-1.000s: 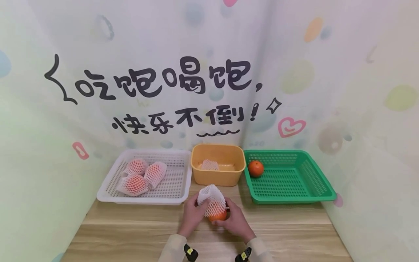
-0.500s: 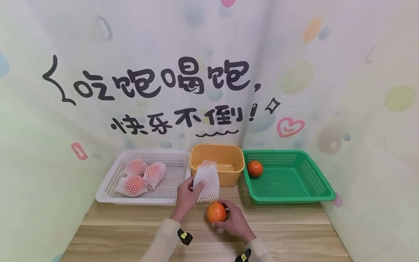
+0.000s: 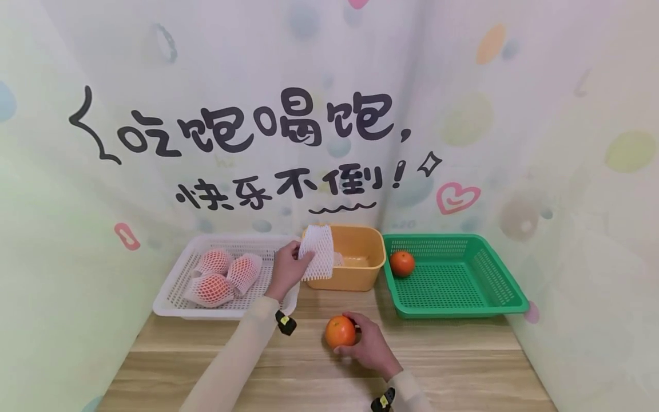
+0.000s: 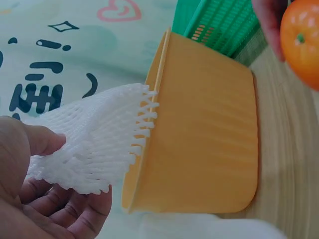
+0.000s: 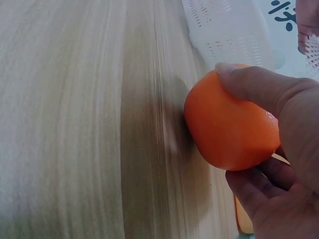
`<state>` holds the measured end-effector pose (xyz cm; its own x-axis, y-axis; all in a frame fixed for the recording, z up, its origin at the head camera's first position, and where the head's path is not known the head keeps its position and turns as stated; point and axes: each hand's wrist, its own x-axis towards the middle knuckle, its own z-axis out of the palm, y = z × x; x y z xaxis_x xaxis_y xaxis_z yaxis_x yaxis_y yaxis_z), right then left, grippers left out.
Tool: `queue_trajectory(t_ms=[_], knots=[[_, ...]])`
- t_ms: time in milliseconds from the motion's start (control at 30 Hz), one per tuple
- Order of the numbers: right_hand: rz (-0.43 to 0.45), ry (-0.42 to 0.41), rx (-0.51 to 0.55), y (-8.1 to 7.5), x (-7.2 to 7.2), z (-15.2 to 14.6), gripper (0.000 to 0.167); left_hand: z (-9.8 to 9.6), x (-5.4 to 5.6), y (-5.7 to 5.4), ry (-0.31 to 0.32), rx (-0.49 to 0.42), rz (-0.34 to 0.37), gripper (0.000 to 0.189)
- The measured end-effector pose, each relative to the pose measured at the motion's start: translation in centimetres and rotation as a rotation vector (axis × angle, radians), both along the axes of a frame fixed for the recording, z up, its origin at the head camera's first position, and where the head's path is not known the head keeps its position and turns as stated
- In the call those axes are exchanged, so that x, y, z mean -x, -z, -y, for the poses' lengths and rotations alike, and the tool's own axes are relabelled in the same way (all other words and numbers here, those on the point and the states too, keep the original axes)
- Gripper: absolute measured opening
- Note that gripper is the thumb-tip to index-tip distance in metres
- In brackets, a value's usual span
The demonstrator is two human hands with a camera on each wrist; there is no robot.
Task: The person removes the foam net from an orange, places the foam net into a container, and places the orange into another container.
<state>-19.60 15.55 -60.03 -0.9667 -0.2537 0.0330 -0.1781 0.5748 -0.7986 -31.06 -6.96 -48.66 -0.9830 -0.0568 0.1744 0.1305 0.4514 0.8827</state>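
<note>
A white foam fruit net [image 3: 318,254] is pinched between the thumb and curled fingers of my left hand [image 3: 288,269], at the left part of the yellow bin [image 3: 345,279]. In the left wrist view the net [image 4: 94,132] hangs limp, its cut edge overlapping the bin's rim. My right hand [image 3: 372,348] grips a bare orange [image 3: 340,332] from its right side, low over the wooden table. The right wrist view has the thumb and fingers curled round that orange [image 5: 229,122]. Inside the bin, another foam net [image 3: 337,259] is partly hidden.
On the left stands a white basket [image 3: 226,315] with several net-wrapped fruits [image 3: 213,289]. A green basket [image 3: 453,313] at the right holds one bare orange [image 3: 403,264]. Bare wooden table [image 3: 288,380] lies in front, and a printed curtain [image 3: 257,57] rises behind.
The net has come off the orange in my right hand. My left hand has carried it forward and left to the yellow bin. The right hand with the orange has barely moved.
</note>
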Motion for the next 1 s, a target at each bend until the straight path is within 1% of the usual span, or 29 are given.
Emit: queue_trajectory(t_ms=[67, 200, 333, 467, 533, 733, 900, 1000], knots=[[0.003, -0.001, 0.002, 0.0, 0.0, 0.0, 0.084, 0.1, 1.0, -0.5, -0.008, 0.040, 0.008, 0.028], [0.011, -0.004, -0.001, -0.1, 0.0, 0.0, 0.084, 0.3, 2.6, -1.4, -0.019, 0.118, 0.023, 0.030], [0.020, 0.008, -0.006, 0.0, 0.1, 0.0, 0.083, 0.4, 4.0, -1.9, -0.002, 0.197, 0.040, 0.031], [0.018, 0.009, 0.002, 0.0, 0.1, -0.1, 0.083, 0.4, 5.1, -2.1, 0.013, 0.236, 0.054, 0.031], [0.018, 0.009, 0.006, 0.1, 0.1, -0.2, 0.083, 0.4, 5.5, -2.2, 0.015, 0.252, 0.072, 0.032], [0.016, 0.015, 0.012, 0.1, -0.1, -0.1, 0.082, 0.3, 6.3, -2.3, 0.006, 0.302, 0.170, 0.033], [0.016, 0.022, 0.005, 0.1, -0.2, -0.1, 0.082, 0.0, 6.3, -2.1, 0.007, 0.325, 0.235, 0.031], [0.024, 0.025, 0.005, 0.1, -0.2, -0.2, 0.083, -0.2, 6.1, -2.1, 0.004, 0.333, 0.254, 0.036]])
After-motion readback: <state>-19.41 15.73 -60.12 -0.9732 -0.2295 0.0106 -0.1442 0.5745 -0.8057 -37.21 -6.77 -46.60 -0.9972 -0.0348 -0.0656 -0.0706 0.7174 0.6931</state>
